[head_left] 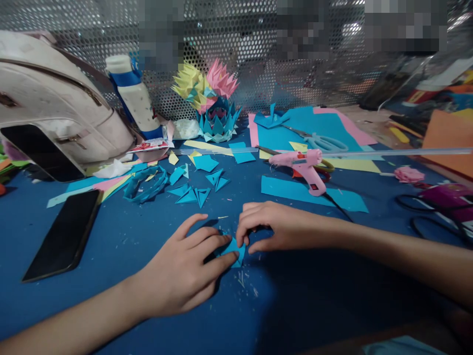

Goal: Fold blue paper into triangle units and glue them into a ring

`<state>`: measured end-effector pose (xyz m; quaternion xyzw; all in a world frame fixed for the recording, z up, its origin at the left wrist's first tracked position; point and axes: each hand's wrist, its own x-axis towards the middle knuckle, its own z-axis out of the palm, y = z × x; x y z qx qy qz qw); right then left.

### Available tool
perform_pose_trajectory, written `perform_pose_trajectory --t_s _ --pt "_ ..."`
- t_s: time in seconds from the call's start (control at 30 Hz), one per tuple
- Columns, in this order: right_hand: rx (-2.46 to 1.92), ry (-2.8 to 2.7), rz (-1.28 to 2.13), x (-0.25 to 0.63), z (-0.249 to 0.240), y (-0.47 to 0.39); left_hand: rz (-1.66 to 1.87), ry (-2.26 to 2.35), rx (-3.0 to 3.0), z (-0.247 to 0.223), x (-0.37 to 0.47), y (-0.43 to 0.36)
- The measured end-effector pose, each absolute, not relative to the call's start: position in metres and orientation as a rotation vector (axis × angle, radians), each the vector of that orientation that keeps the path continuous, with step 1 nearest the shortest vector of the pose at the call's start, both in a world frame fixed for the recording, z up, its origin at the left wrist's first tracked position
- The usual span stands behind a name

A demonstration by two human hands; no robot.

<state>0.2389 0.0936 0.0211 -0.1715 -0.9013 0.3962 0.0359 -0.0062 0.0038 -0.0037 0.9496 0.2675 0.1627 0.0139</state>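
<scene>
My left hand (185, 268) and my right hand (271, 227) meet over a small blue paper piece (233, 249) lying on the blue table (148, 305). Fingertips of both hands press down on the paper's edges. Most of the piece is hidden under my fingers. Just beyond my hands lie several folded blue paper triangles (197, 192) and a curled ring of joined blue pieces (145, 185).
A black phone (64, 234) lies at the left. A pink glue gun (305, 165), scissors (321, 142) and blue, pink and yellow paper sheets (314, 125) sit behind. A paper flower (212, 98), a white bottle (135, 96) and a white bag (48, 98) stand against a perforated metal wall.
</scene>
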Motion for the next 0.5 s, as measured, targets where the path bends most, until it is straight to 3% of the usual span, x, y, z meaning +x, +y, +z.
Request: perform_pose_trajectory --t_s 0.5 --pt "-0.225 -2.701 1.165 0.241 0.004 0.108 0.459 0.780 2.890 0.000 -0.008 0.007"
